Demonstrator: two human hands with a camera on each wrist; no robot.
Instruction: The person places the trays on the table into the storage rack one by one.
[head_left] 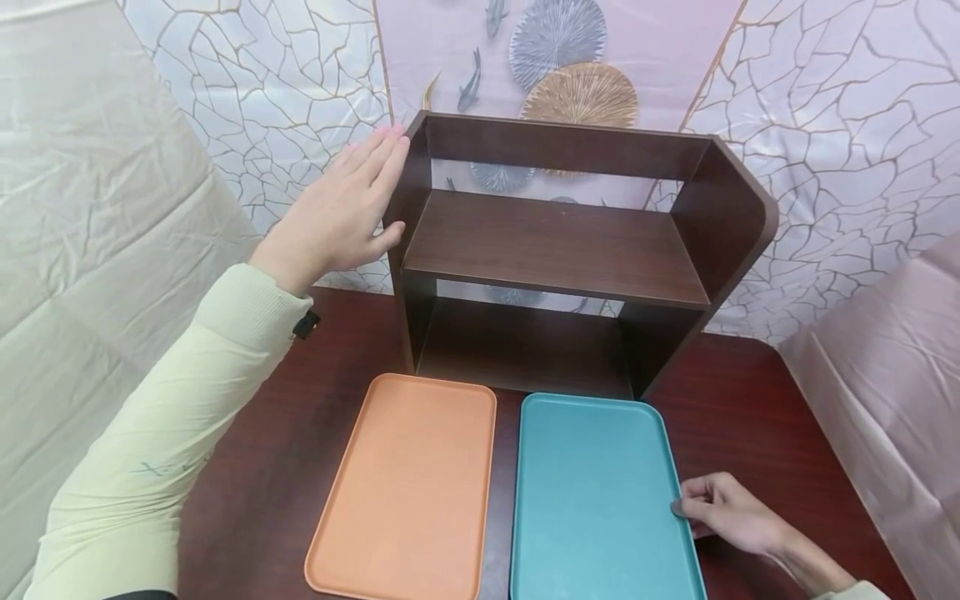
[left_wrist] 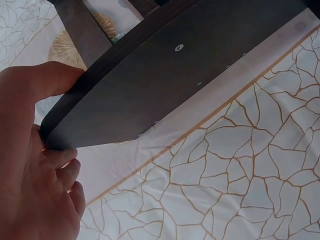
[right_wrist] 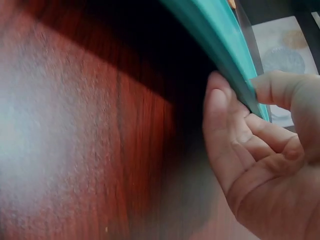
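A dark brown two-tier shelf (head_left: 555, 242) stands at the back of the table. My left hand (head_left: 341, 200) holds its left side panel (left_wrist: 150, 85) near the rounded corner; in the left wrist view the thumb (left_wrist: 55, 80) lies against the edge and the other fingers bend at the corner. In front of the shelf are an orange tray (head_left: 408, 483) on the left and a teal tray (head_left: 596, 500) on the right. My right hand (head_left: 731, 508) pinches the teal tray's right rim (right_wrist: 232, 55), thumb above and fingers beneath. Both trays have bare surfaces.
The dark red wood table (head_left: 757, 400) extends on both sides of the shelf. Patterned cloth (head_left: 847, 167) hangs behind it. Pale fabric (head_left: 90, 167) drapes at the left, and pinkish fabric (head_left: 892, 358) borders the table at the right.
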